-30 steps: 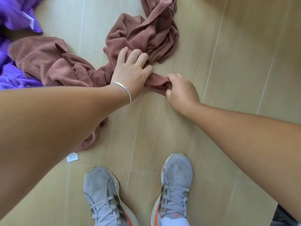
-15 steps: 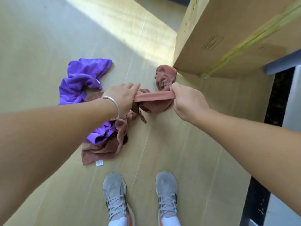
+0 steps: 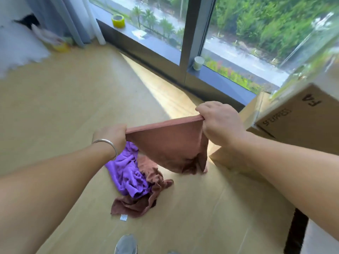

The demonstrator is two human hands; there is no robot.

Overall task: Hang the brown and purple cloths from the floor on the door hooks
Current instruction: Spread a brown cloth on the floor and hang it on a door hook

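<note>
Above the tan floor [image 3: 64,107], in the head view, the left hand [image 3: 111,136] and right hand [image 3: 218,123] each pinch one end of the stretched top hem of a brown terry cloth [image 3: 165,145]; its lower part hangs bunched. A crumpled purple fleece cloth [image 3: 126,173] and another brown cloth [image 3: 145,200] lie overlapping below. Risk: the hanging folds could snag that pile, or a hem pinch could slip. A large cardboard box [image 3: 297,120] stands close on the right and may obstruct turning. No door hooks are visible. A yellow tape roll [image 3: 118,20] sits on the window sill.
</note>
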